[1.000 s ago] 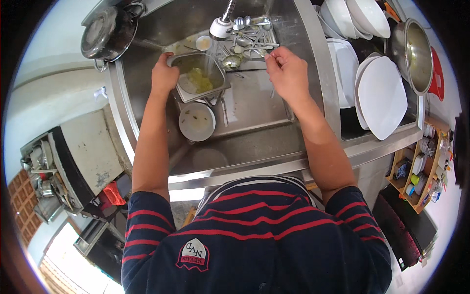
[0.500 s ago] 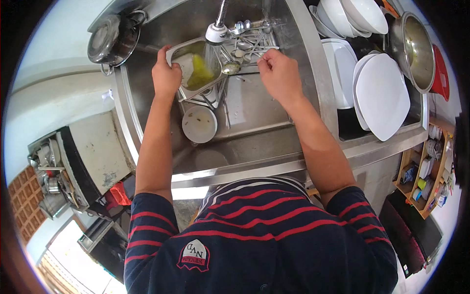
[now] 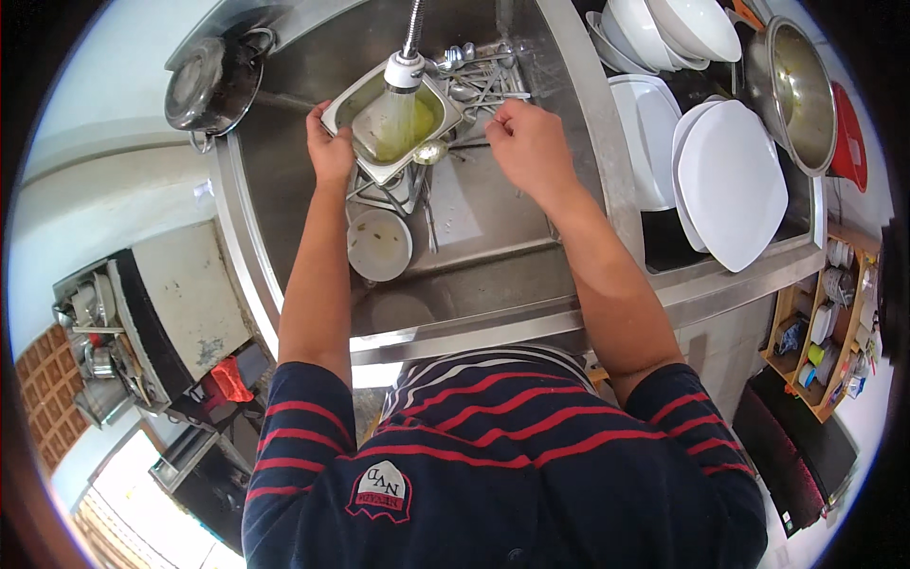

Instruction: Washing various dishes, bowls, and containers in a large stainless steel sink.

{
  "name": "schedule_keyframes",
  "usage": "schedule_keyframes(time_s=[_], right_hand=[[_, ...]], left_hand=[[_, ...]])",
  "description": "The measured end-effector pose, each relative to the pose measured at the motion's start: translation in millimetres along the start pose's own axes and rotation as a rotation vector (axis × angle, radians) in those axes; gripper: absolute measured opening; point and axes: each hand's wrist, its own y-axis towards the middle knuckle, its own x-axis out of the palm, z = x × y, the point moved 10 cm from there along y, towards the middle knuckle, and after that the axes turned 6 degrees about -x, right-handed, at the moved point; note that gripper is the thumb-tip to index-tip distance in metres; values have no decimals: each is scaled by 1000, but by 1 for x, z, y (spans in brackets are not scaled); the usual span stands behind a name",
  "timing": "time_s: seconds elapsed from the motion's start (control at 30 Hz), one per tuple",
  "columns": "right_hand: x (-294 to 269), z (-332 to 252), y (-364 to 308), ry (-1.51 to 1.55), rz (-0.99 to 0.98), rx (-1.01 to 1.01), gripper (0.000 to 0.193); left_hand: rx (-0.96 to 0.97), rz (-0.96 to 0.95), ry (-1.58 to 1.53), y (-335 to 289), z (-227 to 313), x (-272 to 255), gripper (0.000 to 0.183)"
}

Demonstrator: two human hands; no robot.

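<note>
My left hand [image 3: 329, 149] grips the left rim of a rectangular steel food pan [image 3: 377, 171], tilted over the sink. Water from a white spray tap head [image 3: 405, 72] falls into it, onto yellow-green liquid [image 3: 417, 123]. In my closed right hand [image 3: 531, 142] is the thin handle of a ladle; the ladle's round, shiny bowl [image 3: 431, 152] hangs by the pan's right corner. Below the pan sits a round white bowl [image 3: 379, 245] with bits of food in cloudy water. Spoons and forks [image 3: 479, 81] lie heaped behind my right hand.
A lidded steel pot [image 3: 213, 85] stands left of the sink. At right, white plates [image 3: 732, 185], stacked white bowls [image 3: 654, 33] and a large steel basin [image 3: 801, 95] fill the rack area. Other metal pieces [image 3: 398, 194] lie under the pan. The steel sink edge [image 3: 455, 332] runs before me.
The pan has shifted right and tilted, so its liquid pools at the right end under the water stream. The ladle's bowl has moved slightly left and nearer to me.
</note>
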Motion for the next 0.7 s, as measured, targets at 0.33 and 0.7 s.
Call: schedule_keyframes(time_s=[0.33,0.7], right_hand=[[36,2,-13,-223,-417,-3,19],[49,14,-17,-259,-478,3,16]], left_hand=[[-405,-147,-369,3,-61,30,55],[-669,-254,-368,-21,-81,57,53]])
